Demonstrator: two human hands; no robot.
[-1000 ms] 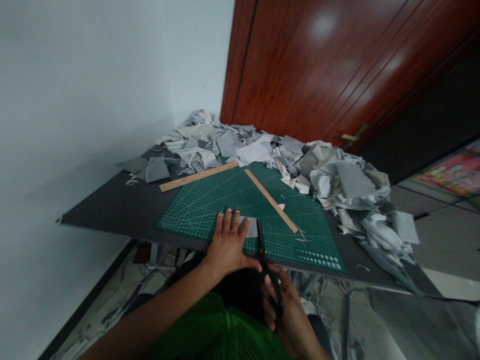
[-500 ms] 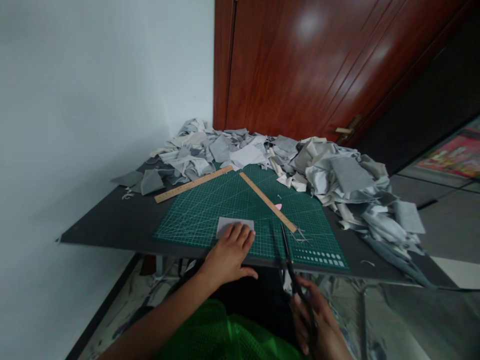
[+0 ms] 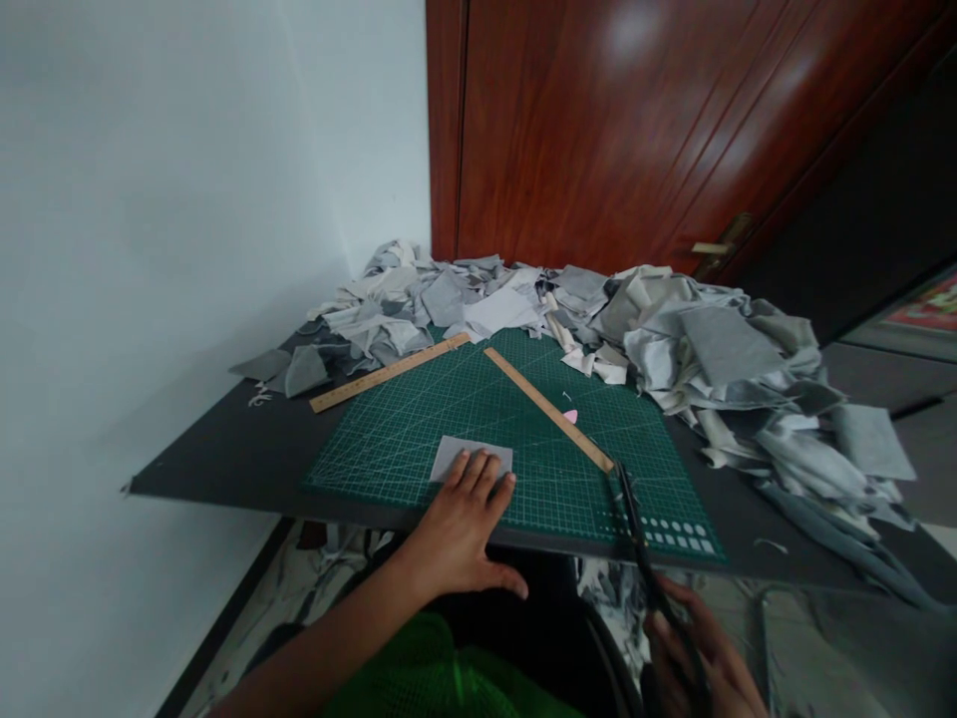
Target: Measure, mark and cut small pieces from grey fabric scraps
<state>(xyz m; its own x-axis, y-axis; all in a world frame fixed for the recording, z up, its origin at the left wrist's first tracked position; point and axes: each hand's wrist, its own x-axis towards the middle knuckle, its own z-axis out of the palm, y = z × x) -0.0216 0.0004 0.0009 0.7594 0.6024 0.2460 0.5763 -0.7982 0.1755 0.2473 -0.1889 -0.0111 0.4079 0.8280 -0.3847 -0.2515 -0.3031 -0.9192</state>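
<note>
My left hand (image 3: 464, 534) lies flat at the front edge of the green cutting mat (image 3: 404, 439), fingers spread. Its fingertips rest on a small light grey rectangle of fabric (image 3: 455, 449). Black scissors (image 3: 640, 548) are gripped by the handles in my right hand (image 3: 707, 648), off the table's front edge at the right. Their blades point forward over the mat's right part and look closed. The tips are by the near end of a wooden ruler (image 3: 549, 409); thin scraps there are partly hidden by the blades.
A second wooden ruler (image 3: 389, 374) crosses the mat's left edge. Beside the first ruler is a small pink piece (image 3: 570, 416). Grey and white fabric scraps (image 3: 497, 311) are heaped along the back, with a bigger pile (image 3: 725, 344) at the right. The dark table (image 3: 216, 464) meets a wall at left.
My right hand and the scissors have moved to the right, bringing the blades over the thin scraps by the ruler's end. My left hand stays on the fabric. The view has shifted slightly.
</note>
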